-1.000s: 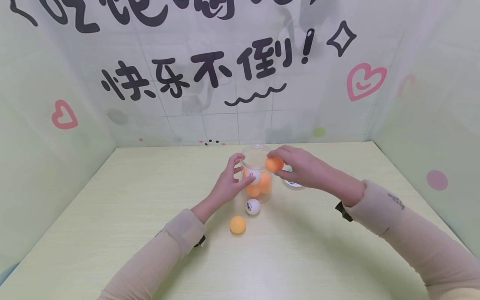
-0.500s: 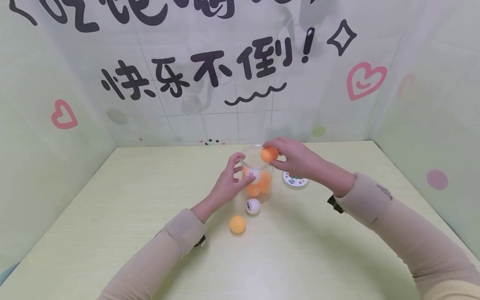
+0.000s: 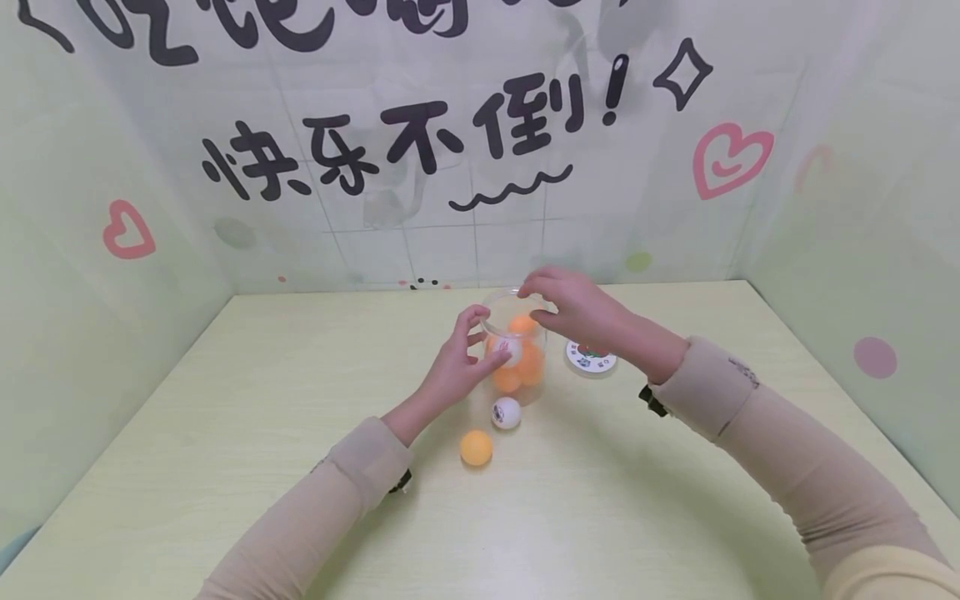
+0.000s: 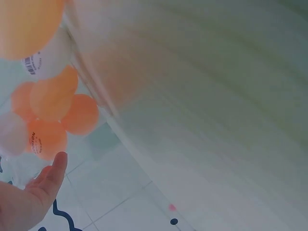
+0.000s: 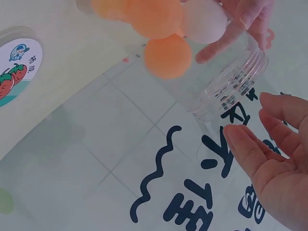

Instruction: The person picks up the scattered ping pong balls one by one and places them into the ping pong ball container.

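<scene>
A clear plastic jar [image 3: 491,327] stands upright at the back middle of the table, holding several orange ping-pong balls [image 5: 167,57] and a white one [image 5: 204,20]. My left hand [image 3: 459,363] grips the jar's left side, thumb across its front and fingers behind. Over the right of the jar's mouth is my right hand [image 3: 581,310], its fingers apart and nothing between them. In the right wrist view its fingertips are just off the threaded rim. On the table in front of the jar lie a white ping-pong ball [image 3: 506,413] and a yellow-orange one [image 3: 476,448].
A round white lid [image 3: 592,358] with a printed strawberry picture lies flat to the right of the jar, below my right hand. A printed cloth wall [image 3: 375,250] rises behind the table [image 3: 225,433], and pale panels flank it on both sides.
My right hand moved left and up to the jar's mouth and let go of an orange ping-pong ball, which is now on top of the others inside. The left hand has stayed still.
</scene>
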A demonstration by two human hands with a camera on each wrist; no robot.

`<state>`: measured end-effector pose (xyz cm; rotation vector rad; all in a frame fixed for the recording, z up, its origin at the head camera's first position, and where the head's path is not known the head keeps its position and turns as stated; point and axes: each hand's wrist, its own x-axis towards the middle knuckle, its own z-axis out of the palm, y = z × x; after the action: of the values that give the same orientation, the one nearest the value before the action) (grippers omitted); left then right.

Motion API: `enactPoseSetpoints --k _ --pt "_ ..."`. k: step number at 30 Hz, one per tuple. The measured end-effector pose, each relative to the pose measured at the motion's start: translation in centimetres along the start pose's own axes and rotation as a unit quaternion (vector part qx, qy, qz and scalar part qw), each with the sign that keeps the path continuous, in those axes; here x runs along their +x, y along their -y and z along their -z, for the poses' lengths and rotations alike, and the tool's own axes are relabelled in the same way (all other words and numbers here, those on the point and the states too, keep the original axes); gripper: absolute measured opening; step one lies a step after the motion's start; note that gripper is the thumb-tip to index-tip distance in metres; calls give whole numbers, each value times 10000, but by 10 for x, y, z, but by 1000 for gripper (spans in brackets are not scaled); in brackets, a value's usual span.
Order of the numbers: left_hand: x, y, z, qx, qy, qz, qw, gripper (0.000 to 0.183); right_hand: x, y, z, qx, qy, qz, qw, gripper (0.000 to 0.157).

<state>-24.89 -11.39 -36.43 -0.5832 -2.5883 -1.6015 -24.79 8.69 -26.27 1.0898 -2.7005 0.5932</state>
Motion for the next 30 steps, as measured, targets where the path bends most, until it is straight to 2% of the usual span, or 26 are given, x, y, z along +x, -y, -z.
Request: enactPoseSetpoints --k 5,10,13,16,18,21,23,26,30 --pt "0 1 0 5 9 -28 10000 60 -1 0 -2 22 -122 133 9998 27" --pt "0 0 -1 41 9 -20 10000 57 -8 2 -4 70 -441 549 9975 21" --pt "0 0 0 45 6 -17 10000 57 -14 8 -6 146 -455 721 9963 18" --pt "0 -1 0 31 15 -9 10000 57 -21 12 -10 226 -115 710 9972 16" --pt "0 0 0 62 -4 2 10000 58 -25 13 -17 156 296 744 9967 15" --pt "0 0 0 56 1 18 10000 59 -32 9 -36 44 1000 908 9908 16" --pt "0 0 0 48 -5 29 10000 60 -38 6 -50 -66 1320 1054 9856 18" --pt "0 1 0 7 19 5 10000 61 -43 2 -68 -165 1522 1187 9810 23" --pt "0 2 0 -6 11 -28 10000 61 -45 3 -83 -312 1600 1299 9780 28"
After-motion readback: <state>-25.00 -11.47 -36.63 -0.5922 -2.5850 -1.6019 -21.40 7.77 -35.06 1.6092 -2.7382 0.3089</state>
